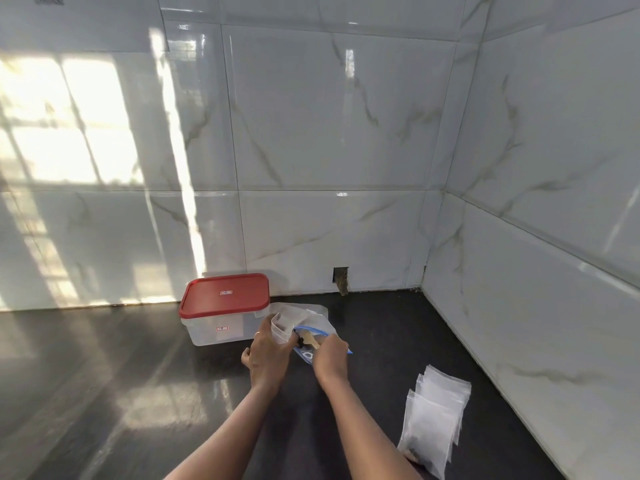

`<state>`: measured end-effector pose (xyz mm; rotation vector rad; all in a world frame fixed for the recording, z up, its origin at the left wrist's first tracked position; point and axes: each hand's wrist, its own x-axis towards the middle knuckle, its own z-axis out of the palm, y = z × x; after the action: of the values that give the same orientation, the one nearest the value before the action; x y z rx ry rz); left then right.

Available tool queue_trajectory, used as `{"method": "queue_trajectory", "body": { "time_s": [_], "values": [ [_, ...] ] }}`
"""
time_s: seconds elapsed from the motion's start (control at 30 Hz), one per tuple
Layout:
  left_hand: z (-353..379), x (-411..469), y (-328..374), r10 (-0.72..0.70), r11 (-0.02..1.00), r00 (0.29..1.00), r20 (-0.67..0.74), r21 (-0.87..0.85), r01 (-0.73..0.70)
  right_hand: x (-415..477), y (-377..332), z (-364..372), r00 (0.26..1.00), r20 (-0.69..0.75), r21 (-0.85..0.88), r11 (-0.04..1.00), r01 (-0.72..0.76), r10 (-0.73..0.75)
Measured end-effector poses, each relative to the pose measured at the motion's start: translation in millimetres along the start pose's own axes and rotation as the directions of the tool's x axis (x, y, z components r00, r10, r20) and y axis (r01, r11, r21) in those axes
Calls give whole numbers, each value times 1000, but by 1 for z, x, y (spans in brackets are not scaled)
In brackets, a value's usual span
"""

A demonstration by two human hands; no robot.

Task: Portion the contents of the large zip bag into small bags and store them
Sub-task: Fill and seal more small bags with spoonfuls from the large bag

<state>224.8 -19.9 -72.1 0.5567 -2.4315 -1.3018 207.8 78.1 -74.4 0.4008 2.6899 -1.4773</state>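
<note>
While left hand grips small bag, right hand grips blue-zip large bag; red-lidded tub closed, contents unclear.

Left of the left hand: bare dark glossy countertop, wide open.
Just beyond the left hand: clear rectangular plastic box with red lid blocks.
Right of the right hand: open gap, then stack of small clear plastic bags beside white marble-tiled side wall.

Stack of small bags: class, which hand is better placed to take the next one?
Right. The stack lies on the right hand's side, far from the left hand, which holds a bag by the container. The right hand would first have to release the zip bag.
</note>
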Motion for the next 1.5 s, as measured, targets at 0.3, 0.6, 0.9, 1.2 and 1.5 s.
{"method": "queue_trajectory", "body": {
  "time_s": [0.3, 0.6, 0.9, 1.2, 1.5],
  "values": [
    [-5, 2, -7, -30, 999, 1000, -6, -35, 30, -7, -19, 4, 979, 88, -2, 982, -187, 186],
    [-4, 0, -5, -22, 1000, 1000, -12, -21, 21, 0, -7, 16, 947, 84, 443, 840, -314, 310],
    [-2, -7, 0, -17, 1000, 1000, -2, -23, 17, 8, 3, 0, 964, -57, 383, 897, -219, 260],
    [1, -9, 3, -5, 1000, 1000, 19, 12, 5, 6, 10, -19, 986, -49, 66, 985, -157, 161],
    [2, -11, 3, 0, 1000, 1000, 6, 29, 0, 11, 15, -18, 980, -67, 116, 977, -180, 188]
  ]
}}
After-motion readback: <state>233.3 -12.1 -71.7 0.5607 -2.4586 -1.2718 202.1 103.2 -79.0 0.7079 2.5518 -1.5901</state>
